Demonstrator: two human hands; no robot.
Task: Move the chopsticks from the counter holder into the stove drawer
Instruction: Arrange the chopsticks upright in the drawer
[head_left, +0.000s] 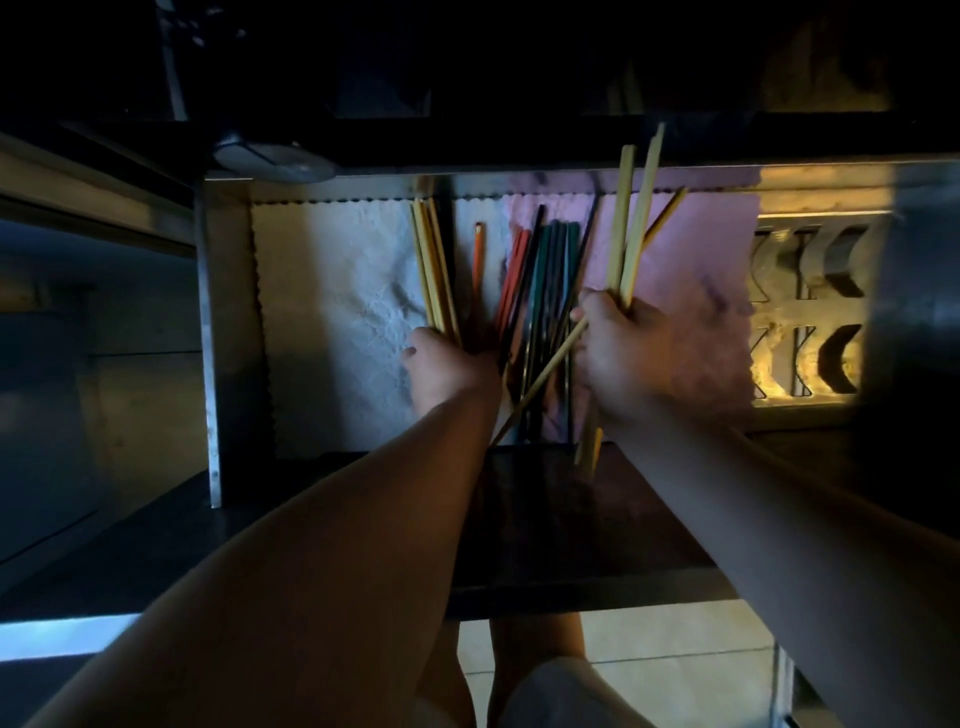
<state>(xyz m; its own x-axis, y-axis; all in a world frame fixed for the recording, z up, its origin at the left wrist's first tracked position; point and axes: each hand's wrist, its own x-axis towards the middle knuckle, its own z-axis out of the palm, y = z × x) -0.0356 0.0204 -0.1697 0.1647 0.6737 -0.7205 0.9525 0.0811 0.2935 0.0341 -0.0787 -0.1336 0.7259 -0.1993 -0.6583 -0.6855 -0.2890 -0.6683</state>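
An open metal drawer (228, 332) fills the middle of the dim head view, lined with a white cloth and a pink cloth. Several coloured chopsticks (540, 275), orange, green and dark, lie in its middle. My left hand (447, 371) is closed on a bundle of light wooden chopsticks (434, 265) that rests low on the white cloth. My right hand (621, 353) grips several more wooden chopsticks (631, 218), which fan upward above the drawer, with one slanting down to the left across the coloured ones.
A metal rack with crescent-shaped slots (810, 317) sits at the drawer's right end, lit yellow. The drawer's dark front panel (571, 519) lies below my forearms. Pale floor tiles (675, 654) and my legs show underneath. Dark cabinetry stands to the left.
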